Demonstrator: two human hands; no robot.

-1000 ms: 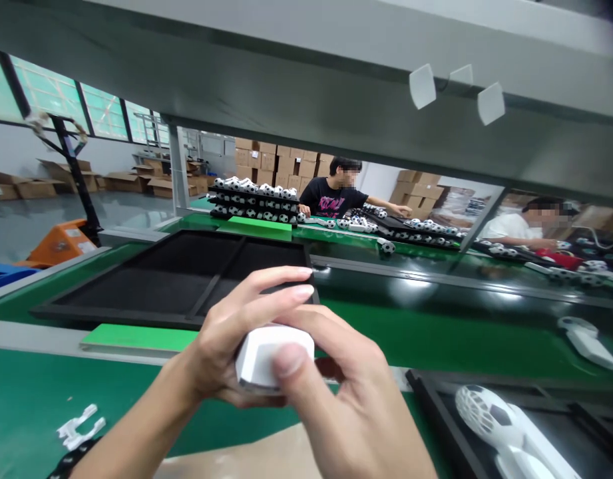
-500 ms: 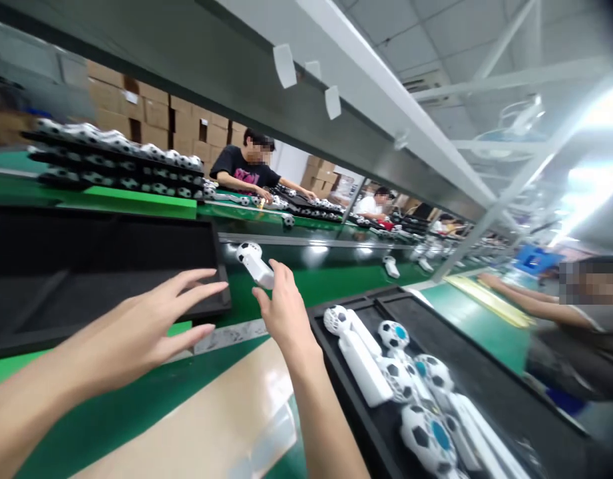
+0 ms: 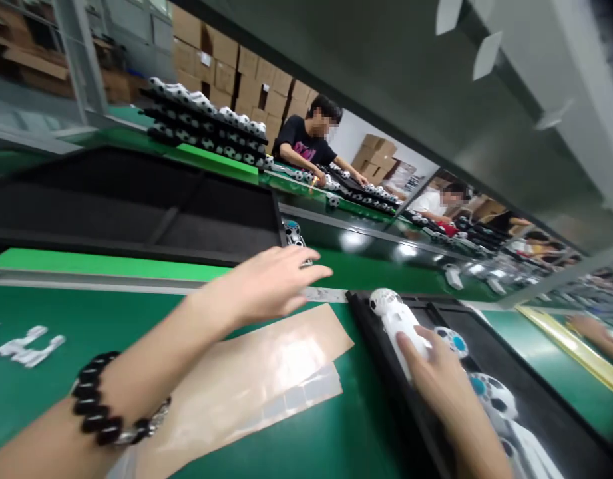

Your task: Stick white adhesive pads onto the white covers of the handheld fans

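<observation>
My right hand (image 3: 438, 369) is closed around a white handle with a football-patterned head (image 3: 399, 319), at the near left side of a black tray (image 3: 540, 406). My left hand (image 3: 263, 283) reaches over the brown sheet (image 3: 256, 372), palm down, fingers stretched forward and apart. Just beyond its fingers lies a football-patterned piece with a teal disc (image 3: 293, 229), partly hidden by the hand. More football-patterned pieces with teal discs (image 3: 496, 396) lie in the tray, near my right forearm.
A large black tray (image 3: 226, 216) stands ahead on the left, beside a green strip (image 3: 111, 263). White plastic parts (image 3: 31, 346) lie at left. Across the green belt (image 3: 366, 263), a person in a black shirt (image 3: 306, 143) works. A grey beam (image 3: 366, 86) crosses overhead.
My right hand has left the belt and now grips a piece at the tray. My left hand has reached forward and rightward towards the belt. The view has turned left and down.
</observation>
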